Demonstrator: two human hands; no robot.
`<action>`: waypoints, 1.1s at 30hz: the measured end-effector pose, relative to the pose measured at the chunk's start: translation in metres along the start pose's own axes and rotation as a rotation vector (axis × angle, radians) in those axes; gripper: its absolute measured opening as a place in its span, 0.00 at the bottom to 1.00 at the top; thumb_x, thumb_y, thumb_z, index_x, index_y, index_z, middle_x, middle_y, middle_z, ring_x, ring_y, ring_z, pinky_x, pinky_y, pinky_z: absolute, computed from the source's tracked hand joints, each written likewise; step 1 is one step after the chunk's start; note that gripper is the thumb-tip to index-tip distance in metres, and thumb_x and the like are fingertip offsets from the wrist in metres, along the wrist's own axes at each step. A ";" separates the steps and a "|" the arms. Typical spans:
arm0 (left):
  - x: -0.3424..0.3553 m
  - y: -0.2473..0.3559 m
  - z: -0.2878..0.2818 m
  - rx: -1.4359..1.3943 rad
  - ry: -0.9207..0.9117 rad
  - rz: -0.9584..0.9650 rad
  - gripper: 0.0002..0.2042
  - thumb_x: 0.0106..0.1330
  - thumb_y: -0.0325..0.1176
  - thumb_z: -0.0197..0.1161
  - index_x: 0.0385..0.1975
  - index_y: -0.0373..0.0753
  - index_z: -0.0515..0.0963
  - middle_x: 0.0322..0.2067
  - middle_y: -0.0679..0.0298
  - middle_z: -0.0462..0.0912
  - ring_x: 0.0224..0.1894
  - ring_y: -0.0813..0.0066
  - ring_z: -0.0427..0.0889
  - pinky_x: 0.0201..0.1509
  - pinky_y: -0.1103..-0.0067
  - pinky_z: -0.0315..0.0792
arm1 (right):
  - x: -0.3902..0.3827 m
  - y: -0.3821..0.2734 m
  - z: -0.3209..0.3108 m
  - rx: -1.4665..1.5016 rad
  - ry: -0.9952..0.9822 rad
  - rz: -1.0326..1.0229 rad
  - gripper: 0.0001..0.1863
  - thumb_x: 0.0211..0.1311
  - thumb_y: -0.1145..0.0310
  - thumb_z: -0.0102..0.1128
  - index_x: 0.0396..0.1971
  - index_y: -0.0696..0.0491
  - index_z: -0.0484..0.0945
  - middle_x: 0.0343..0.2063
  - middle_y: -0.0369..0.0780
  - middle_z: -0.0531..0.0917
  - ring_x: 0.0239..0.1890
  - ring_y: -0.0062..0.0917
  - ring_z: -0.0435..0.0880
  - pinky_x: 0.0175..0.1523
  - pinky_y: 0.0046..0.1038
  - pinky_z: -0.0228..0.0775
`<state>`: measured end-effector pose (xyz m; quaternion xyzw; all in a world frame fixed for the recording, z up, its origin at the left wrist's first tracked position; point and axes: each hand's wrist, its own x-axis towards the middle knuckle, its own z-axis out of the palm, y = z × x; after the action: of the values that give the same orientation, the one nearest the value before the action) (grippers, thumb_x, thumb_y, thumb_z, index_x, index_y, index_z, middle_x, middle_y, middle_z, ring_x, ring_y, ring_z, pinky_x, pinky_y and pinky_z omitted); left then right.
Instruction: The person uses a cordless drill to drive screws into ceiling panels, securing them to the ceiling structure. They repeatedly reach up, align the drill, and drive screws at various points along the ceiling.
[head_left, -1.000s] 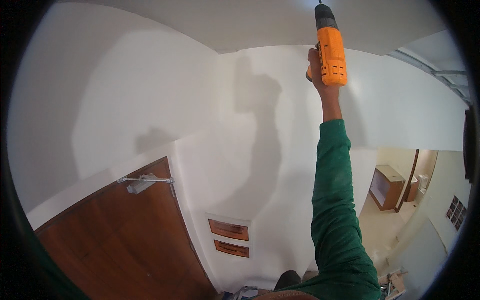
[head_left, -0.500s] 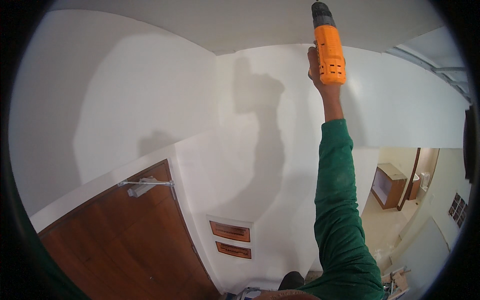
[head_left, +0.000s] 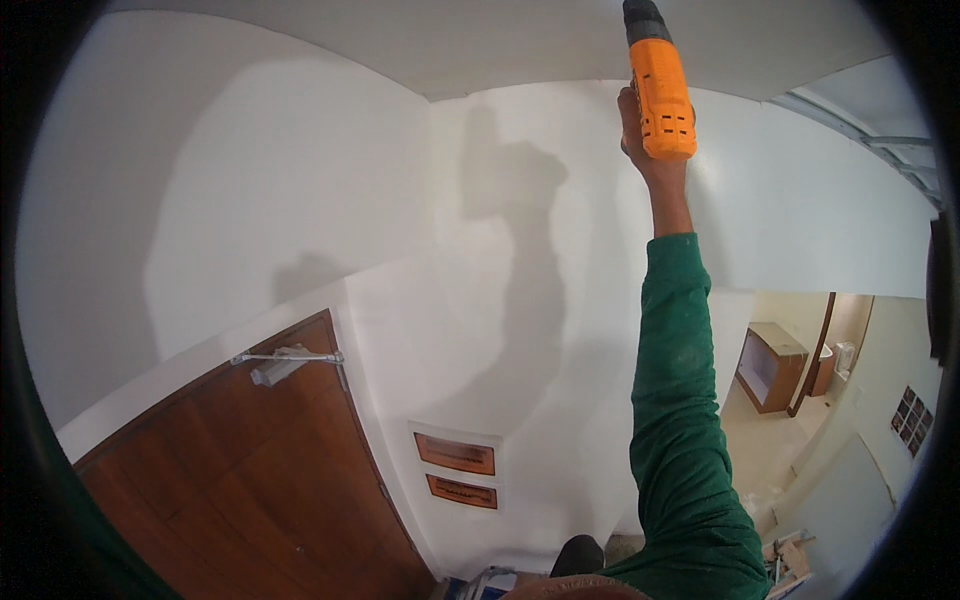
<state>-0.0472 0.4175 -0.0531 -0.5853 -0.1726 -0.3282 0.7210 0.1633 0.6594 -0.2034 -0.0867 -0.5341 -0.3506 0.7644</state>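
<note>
Drill (head_left: 666,100) sl. higher in-pic, chuck (head_left: 646,22) cropped

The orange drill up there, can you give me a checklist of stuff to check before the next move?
1. Orange drill gripped by the right hand: ok.
2. Drill pointing up toward the ceiling: ok.
3. Green sleeve away from the black chuck: ok, it ends at the wrist.
4. Tip touching the ceiling: cannot tell, out of the picture.
5. Left hand safely away: cannot tell, not in view.
</note>
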 end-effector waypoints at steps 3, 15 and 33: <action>0.000 0.000 0.001 -0.004 0.003 -0.003 0.39 0.67 0.53 0.65 0.74 0.53 0.53 0.75 0.57 0.47 0.76 0.57 0.41 0.79 0.54 0.36 | 0.006 0.001 -0.003 -0.021 0.042 -0.154 0.10 0.67 0.62 0.67 0.40 0.53 0.79 0.27 0.34 0.83 0.26 0.23 0.82 0.36 0.30 0.78; 0.003 -0.001 0.001 0.001 0.007 0.005 0.41 0.66 0.54 0.65 0.75 0.54 0.52 0.76 0.57 0.45 0.77 0.57 0.38 0.80 0.53 0.34 | 0.007 -0.005 -0.012 0.026 -0.003 -0.066 0.11 0.67 0.63 0.70 0.38 0.55 0.79 0.26 0.36 0.81 0.27 0.25 0.81 0.37 0.31 0.77; 0.005 0.002 0.005 0.031 0.039 0.020 0.44 0.65 0.56 0.66 0.77 0.56 0.49 0.79 0.58 0.41 0.80 0.57 0.35 0.82 0.53 0.30 | 0.011 -0.002 -0.015 -0.034 -0.079 -0.103 0.15 0.60 0.73 0.72 0.46 0.55 0.78 0.33 0.37 0.85 0.32 0.25 0.86 0.41 0.29 0.84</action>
<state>-0.0412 0.4211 -0.0501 -0.5693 -0.1573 -0.3296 0.7366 0.1756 0.6458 -0.2009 -0.0860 -0.5616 -0.3946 0.7221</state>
